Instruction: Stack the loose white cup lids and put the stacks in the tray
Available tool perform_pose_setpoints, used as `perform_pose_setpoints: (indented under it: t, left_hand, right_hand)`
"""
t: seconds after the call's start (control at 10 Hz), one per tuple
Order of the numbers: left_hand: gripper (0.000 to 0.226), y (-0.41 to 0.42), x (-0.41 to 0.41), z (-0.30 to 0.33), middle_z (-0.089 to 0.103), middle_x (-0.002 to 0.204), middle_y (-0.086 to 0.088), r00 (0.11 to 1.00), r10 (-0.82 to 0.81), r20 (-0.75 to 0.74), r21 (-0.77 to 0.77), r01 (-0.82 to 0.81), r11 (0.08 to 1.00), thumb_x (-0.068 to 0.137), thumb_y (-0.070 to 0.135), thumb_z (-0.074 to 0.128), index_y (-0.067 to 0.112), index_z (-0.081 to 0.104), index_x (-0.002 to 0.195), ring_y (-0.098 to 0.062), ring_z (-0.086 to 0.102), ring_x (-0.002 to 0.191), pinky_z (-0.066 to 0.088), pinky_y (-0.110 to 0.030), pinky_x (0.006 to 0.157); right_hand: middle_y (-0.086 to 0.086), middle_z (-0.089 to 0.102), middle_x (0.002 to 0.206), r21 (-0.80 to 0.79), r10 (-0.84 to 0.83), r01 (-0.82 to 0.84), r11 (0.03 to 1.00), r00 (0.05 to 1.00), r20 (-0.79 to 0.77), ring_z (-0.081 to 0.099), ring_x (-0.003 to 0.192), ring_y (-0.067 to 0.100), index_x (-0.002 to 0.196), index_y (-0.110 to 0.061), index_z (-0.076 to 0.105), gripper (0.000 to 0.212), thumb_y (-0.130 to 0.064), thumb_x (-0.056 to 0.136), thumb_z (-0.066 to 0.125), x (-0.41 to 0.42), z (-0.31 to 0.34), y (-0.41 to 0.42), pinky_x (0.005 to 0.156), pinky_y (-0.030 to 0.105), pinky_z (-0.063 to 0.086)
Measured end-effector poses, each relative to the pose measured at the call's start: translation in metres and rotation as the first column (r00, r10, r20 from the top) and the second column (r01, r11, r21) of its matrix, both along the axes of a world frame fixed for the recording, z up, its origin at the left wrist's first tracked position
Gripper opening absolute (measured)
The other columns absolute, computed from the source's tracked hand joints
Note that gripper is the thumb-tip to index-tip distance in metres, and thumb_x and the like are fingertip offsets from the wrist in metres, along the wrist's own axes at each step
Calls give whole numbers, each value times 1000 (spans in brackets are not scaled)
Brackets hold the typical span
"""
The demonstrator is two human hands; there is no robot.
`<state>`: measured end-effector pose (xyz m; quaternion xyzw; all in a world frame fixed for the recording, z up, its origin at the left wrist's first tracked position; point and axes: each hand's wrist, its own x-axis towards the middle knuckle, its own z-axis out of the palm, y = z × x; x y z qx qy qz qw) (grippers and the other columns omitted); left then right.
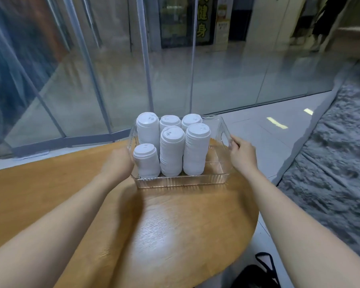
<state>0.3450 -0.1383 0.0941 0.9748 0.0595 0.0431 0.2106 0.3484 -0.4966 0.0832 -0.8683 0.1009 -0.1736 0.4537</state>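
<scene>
Six lid stacks [172,146] upright in clear tray [181,180] on wooden table [175,225], my left hand [119,161] holding tray's left wall, grip blurred, my right hand [242,153] pinching right rim.

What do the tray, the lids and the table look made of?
Tray: clear ribbed plastic, probably acrylic; you see through its walls.
Lids: matte white, likely thin moulded plastic, though it could be paper fibre.
Table: wood or wood veneer, glossy; visible grain and a glare patch.

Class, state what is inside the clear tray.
Six stacks of white lids stand upright inside the clear tray; its right end is bare. The back stacks' lower parts are hidden.
</scene>
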Motion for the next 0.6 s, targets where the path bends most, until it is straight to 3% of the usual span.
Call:
perform_pose_setpoints:
  t: [0.1,0.2,0.3,0.4,0.5,0.6]
  left_hand:
    - [27,3,-5,3,63,73,-11,999,12,-38,6,-11,1000,98,8,39,9,53,75,-29,55,63,40,-34,53]
    - [25,-1,-9,7,61,69,-10,996,34,-86,-7,-35,999,91,-1,42,8,50,70,-27,50,58,38,-33,53]
    - [20,0,-7,6,67,80,-13,995,22,-102,14,-21,1000,90,-1,44,8,55,76,-29,58,66,48,-36,59]
    - [17,2,-9,12,70,107,-17,991,1,-136,132,17,991,100,7,43,7,60,100,-33,63,86,53,-40,71]
    - [41,5,-13,28,53,136,-16,994,-32,-100,376,67,924,109,36,36,12,41,141,-37,58,116,45,-42,82]
    - [60,13,-18,60,38,152,-13,996,-91,20,553,65,831,108,52,32,20,22,158,-36,49,131,46,-46,95]
  right_hand:
    - [8,73,100,-64,36,-39,997,998,-46,61,92,28,130,-15,70,35,-9,105,46,26,1,-1,70,30,42]
    - [11,73,107,-84,54,-59,995,996,-64,63,98,32,130,-17,70,37,-8,103,46,43,4,1,79,36,49]
    - [14,72,107,-123,64,-70,990,996,-54,63,98,35,129,-18,70,39,-7,101,45,51,2,1,83,40,51]
    - [14,69,109,-303,49,-86,949,991,-128,60,97,37,133,-23,64,40,-10,103,42,49,5,3,82,40,48]
    - [11,68,109,-695,-31,-50,717,994,-102,59,105,36,126,-18,64,32,-17,103,42,40,13,4,88,40,41]
    - [11,61,124,-810,55,-105,577,994,-90,50,125,32,128,-14,63,34,-29,105,43,34,30,13,103,43,37]
